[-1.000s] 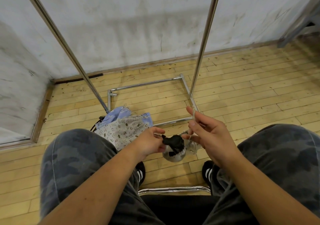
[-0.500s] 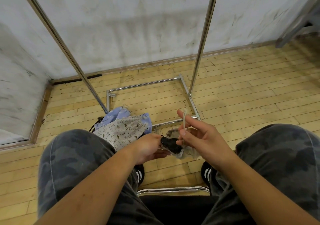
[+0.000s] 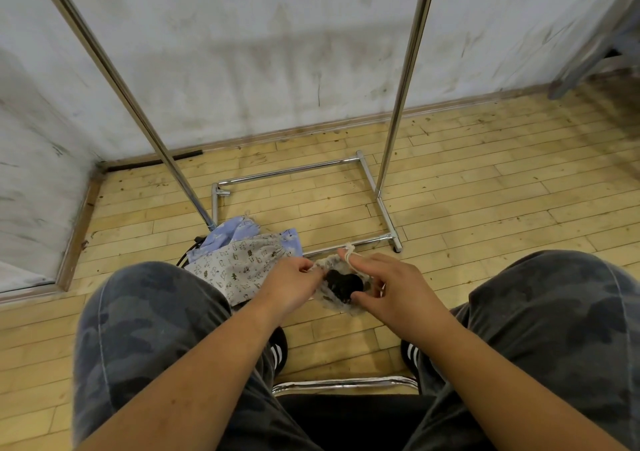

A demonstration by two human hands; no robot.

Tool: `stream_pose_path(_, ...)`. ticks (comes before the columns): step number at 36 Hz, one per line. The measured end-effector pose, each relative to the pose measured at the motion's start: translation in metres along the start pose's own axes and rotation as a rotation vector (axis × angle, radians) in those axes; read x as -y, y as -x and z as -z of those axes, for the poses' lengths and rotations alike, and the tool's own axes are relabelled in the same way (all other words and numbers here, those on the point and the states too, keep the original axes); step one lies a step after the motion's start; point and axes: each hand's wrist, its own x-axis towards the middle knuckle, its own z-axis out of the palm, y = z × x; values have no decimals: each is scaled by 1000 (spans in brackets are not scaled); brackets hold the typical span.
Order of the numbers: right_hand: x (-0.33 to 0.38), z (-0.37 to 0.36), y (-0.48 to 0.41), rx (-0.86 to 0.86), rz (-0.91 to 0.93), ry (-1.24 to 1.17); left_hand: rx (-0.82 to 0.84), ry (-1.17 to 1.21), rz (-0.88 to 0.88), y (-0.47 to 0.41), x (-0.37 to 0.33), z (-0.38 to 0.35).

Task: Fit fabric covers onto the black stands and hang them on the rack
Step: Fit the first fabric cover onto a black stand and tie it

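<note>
1. Head view, left hand (image 3: 294,284): its fingers are curled narrow and pinch the rim of the fabric cover (image 3: 331,301) on the side nearest that hand; we judge this grip anchors the opening so the cloth cannot slide round.
2. Right hand (image 3: 391,287): the thumb presses the cover's lower rim; the index finger is raised with the drawstring (image 3: 350,249) looped over its tip; the other fingers hang loosely above the cloth; we judge the raised finger keeps the cord taut, ready to cinch the mouth.
3. The black stand (image 3: 343,282) sits between the two hands, dark inside the cover's mouth, held above the floor; how much of it is covered we cannot tell.
4. Spare covers (image 3: 242,267) lie on the floor just beyond the left hand, within easy reach; the rack (image 3: 401,104) stands beyond both hands, well apart, its top rail out of view; we judge fitting is under way and hanging not yet done.
</note>
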Motion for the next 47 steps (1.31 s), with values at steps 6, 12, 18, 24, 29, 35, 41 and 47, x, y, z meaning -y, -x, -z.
stream_pose_path(6, -4, 0, -1, -54, -82, -12, -35, -68, -139, 1, 0, -1)
stream_pose_path(12, -5, -3, -1, -86, -77, 16, -118, -223, -321, 3, -2, -5)
stream_pose_path(18, -6, -1, -2, -104, -97, 37, -162, -283, -321, 0, -1, -2)
stream_pose_path(24, -5, -1, -3, -89, -111, 63, -153, -245, -289, -1, -2, -2)
stream_pose_path(29, -4, -1, -2, -122, -128, 42, -174, -222, -273, -3, -1, 0)
stream_pose_path(35, -5, -2, -2, -164, -127, 16, -193, -201, -288, 2, -5, 2)
stream_pose_path(41, -5, -2, -2, -126, -84, 46, -192, -186, -312, 6, -11, 4)
stream_pose_path(47, -5, -2, -1, -124, -62, 50, -167, -180, -300, 8, -14, 3)
